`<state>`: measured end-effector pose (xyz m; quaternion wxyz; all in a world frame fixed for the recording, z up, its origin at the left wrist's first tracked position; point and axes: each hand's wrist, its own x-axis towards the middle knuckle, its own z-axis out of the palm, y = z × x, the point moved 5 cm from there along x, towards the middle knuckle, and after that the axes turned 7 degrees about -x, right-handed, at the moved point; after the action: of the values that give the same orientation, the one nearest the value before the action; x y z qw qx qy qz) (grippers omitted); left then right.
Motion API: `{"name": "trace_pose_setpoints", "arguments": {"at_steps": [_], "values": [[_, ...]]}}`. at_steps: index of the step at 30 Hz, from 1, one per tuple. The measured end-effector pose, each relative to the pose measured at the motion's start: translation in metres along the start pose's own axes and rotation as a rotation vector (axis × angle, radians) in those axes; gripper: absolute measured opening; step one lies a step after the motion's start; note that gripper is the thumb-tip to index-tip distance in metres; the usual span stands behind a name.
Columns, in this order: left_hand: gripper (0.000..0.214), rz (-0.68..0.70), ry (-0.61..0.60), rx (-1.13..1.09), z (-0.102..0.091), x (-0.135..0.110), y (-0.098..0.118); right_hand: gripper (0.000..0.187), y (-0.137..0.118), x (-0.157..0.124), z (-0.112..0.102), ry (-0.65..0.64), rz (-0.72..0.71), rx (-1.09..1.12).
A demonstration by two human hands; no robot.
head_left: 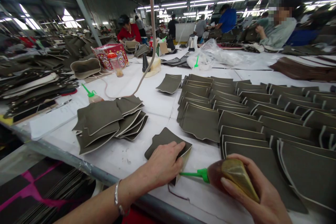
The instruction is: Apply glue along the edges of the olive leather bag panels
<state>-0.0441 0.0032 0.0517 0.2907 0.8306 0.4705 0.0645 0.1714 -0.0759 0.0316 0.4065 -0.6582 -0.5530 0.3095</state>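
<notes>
My right hand (258,187) is wrapped round a squeeze bottle (228,178) of amber-brown liquid, probably glue. The bottle lies tilted on its side, and its thin green nozzle points left, its tip at the near edge of a dark grey-green leather-like panel (164,140). My left hand (166,159) grips that panel by its right side, fingers on top and thumb by the edge. A paler strip shows along this edge. Left of my hand lies a loose pile of similar panels (99,119). Overlapping rows of more panels (241,122) fill the right side.
Another green-nozzled bottle (95,97) stands behind the left pile. A hanging hose (153,24) comes down to the white table (157,112). Farther back are a red-lidded jar (115,64), a patterned red bag (105,56), clear plastic (212,54) and several people at work.
</notes>
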Motion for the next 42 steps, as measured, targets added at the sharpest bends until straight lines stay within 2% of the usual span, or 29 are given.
{"name": "trace_pose_setpoints", "arguments": {"at_steps": [3, 7, 11, 15, 17, 21, 23, 27, 28, 31, 33, 40, 42], "values": [[0.051, -0.003, 0.007, 0.002, 0.002, 0.000, -0.001, 0.052, 0.003, -0.006, 0.003, -0.020, 0.059, 0.058], [0.052, -0.012, 0.009, -0.001, 0.002, 0.001, -0.002, 0.052, 0.010, -0.006, 0.001, -0.042, 0.004, 0.014], [0.052, -0.015, -0.008, -0.006, 0.003, 0.000, -0.002, 0.054, 0.014, -0.005, 0.003, -0.116, 0.005, 0.074], [0.052, -0.006, 0.007, 0.000, 0.003, -0.001, -0.002, 0.052, 0.008, -0.005, 0.000, -0.016, -0.022, 0.010], [0.051, -0.007, 0.005, 0.002, 0.003, -0.001, -0.002, 0.052, 0.006, -0.007, 0.002, -0.005, -0.020, 0.010], [0.050, -0.010, -0.004, 0.006, 0.004, 0.000, -0.003, 0.052, 0.008, -0.009, 0.009, -0.097, 0.010, 0.075], [0.050, -0.010, 0.002, 0.011, 0.004, 0.000, -0.004, 0.050, 0.009, -0.007, 0.006, -0.049, -0.011, 0.024], [0.050, -0.011, 0.006, 0.016, 0.004, 0.000, -0.005, 0.049, 0.004, -0.006, -0.004, 0.143, -0.050, -0.115], [0.051, -0.012, 0.004, 0.016, 0.004, 0.000, -0.005, 0.048, 0.003, -0.008, -0.003, 0.140, -0.046, -0.109], [0.051, -0.010, -0.003, 0.015, 0.005, 0.001, -0.004, 0.048, 0.000, -0.012, 0.008, 0.012, -0.029, -0.018], [0.051, -0.011, -0.004, 0.020, 0.005, 0.001, -0.004, 0.047, -0.001, -0.013, 0.010, -0.030, -0.026, 0.003], [0.049, -0.003, -0.008, 0.038, 0.006, 0.002, -0.003, 0.047, 0.004, 0.005, -0.014, 0.215, -0.113, -0.231], [0.050, 0.000, -0.006, 0.042, 0.006, 0.002, -0.004, 0.046, 0.005, 0.006, -0.013, 0.159, -0.148, -0.228]]}}
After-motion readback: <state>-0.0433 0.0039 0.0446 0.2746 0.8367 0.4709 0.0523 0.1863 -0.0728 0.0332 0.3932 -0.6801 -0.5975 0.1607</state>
